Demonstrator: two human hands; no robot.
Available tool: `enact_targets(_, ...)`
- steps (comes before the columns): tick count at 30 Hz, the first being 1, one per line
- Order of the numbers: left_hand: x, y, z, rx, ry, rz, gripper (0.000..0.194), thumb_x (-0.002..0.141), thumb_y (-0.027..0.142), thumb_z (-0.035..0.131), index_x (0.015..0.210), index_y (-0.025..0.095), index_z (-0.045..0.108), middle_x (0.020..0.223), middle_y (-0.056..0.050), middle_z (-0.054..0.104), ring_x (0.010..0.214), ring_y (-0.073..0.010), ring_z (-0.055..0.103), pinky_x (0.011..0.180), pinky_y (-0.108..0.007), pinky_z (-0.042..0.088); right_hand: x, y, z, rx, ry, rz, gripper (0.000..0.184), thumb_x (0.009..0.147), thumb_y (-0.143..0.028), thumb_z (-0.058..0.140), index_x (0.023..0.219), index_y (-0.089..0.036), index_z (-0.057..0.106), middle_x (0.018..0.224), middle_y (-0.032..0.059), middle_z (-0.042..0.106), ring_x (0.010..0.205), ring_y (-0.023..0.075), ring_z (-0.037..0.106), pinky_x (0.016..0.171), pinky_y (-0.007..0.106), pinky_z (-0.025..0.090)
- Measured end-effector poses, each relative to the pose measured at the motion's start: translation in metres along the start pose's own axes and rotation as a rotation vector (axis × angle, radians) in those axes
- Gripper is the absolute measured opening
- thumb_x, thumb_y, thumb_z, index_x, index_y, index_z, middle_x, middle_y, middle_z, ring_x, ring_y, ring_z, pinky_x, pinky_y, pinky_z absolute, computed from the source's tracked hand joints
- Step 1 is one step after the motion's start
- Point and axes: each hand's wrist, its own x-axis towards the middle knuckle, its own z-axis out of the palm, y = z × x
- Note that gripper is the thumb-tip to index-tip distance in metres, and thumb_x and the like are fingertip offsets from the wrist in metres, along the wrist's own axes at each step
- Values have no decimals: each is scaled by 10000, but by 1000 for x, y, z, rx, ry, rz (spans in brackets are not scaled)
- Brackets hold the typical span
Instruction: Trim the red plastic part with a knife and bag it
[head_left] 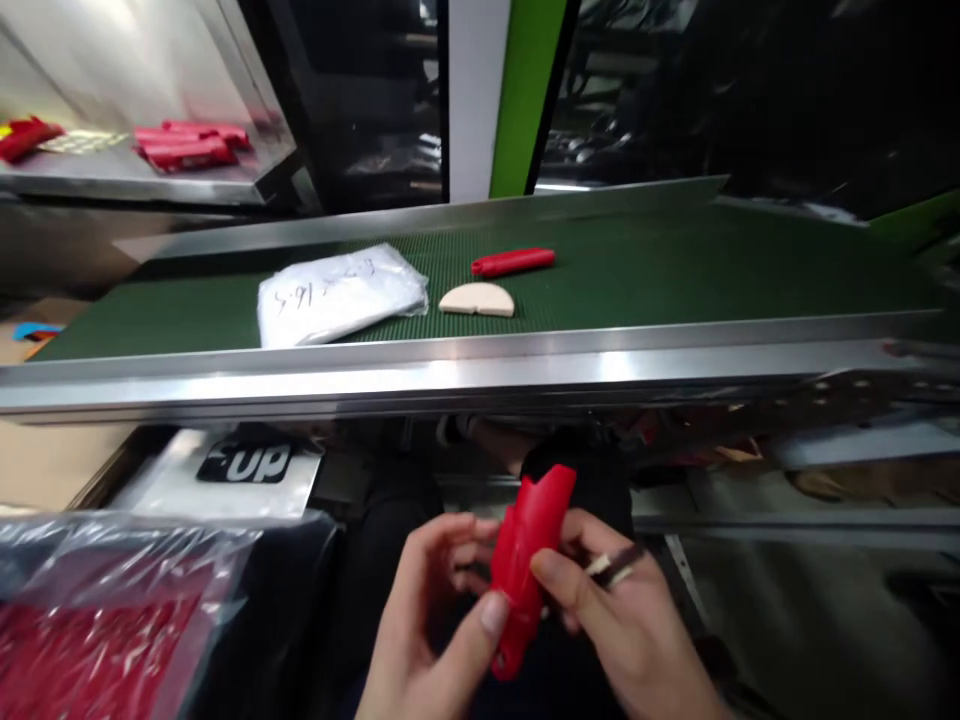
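Below the conveyor's front rail, both my hands hold one red plastic part (pixel 529 560), tilted with its wide end up. My left hand (pixel 427 620) pinches its lower end between thumb and fingers. My right hand (pixel 622 610) grips its right side with the thumb across it, and a small dark tool (pixel 616 566) with a pale tip sticks out between that hand's fingers. On the green conveyor belt (pixel 675 270) above lie another red part (pixel 513 262), a beige half-round piece (pixel 477 299) and a white plastic bag (pixel 339 293) with handwriting.
A clear bag full of red parts (pixel 105 620) sits at the lower left. More red parts (pixel 189 145) lie on a steel shelf at the upper left. A white sheet with a black logo (pixel 244 465) is under the rail. The steel rail (pixel 480 370) spans the view.
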Motion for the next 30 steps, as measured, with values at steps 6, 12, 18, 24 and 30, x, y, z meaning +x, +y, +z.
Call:
enact_targets(6, -10, 1, -14, -187, -28, -165, 457, 855, 348, 734, 1278, 338, 560, 1243, -18, 619, 1146, -177, 559, 942, -213, 460, -5, -7, 17, -131, -245, 19, 187, 932, -308, 557, 829, -193, 663, 726, -15, 658, 667, 107, 611, 618, 176, 483)
enact_targets(12, -4, -4, -27, -160, -86, -231, 370, 918, 379, 613, 1253, 242, 538, 1017, -52, 639, 635, -130, 594, 521, -202, 445, -10, -8, 9, -465, -205, -20, 238, 923, -320, 603, 1160, -319, 582, 951, -51, 661, 794, 79, 630, 704, 136, 509)
enact_targets(18, -9, 6, -29, -169, -89, -305, 415, 916, 350, 521, 1288, 198, 416, 764, -30, 610, 537, -141, 544, 510, -229, 401, 0, -18, 6, -611, -12, -416, 302, 957, -141, 537, 1234, -256, 572, 1145, 12, 598, 1028, 89, 591, 896, 170, 481)
enact_targets(24, -15, 5, -30, -272, -128, -300, 256, 882, 298, 533, 1115, 229, 453, 712, -3, 591, 493, -106, 419, 473, -210, 359, 4, -29, 11, -886, -45, -727, 426, 882, 37, 545, 1294, -67, 568, 1113, 127, 620, 992, 193, 578, 838, 356, 502)
enact_targets(30, -20, 10, -28, -299, -93, -268, 209, 854, 265, 571, 1049, 232, 503, 932, -20, 602, 559, -97, 529, 467, -176, 381, -1, -29, 8, -910, -100, -781, 446, 837, 92, 536, 1253, -64, 585, 1162, 125, 648, 996, 218, 589, 810, 393, 485)
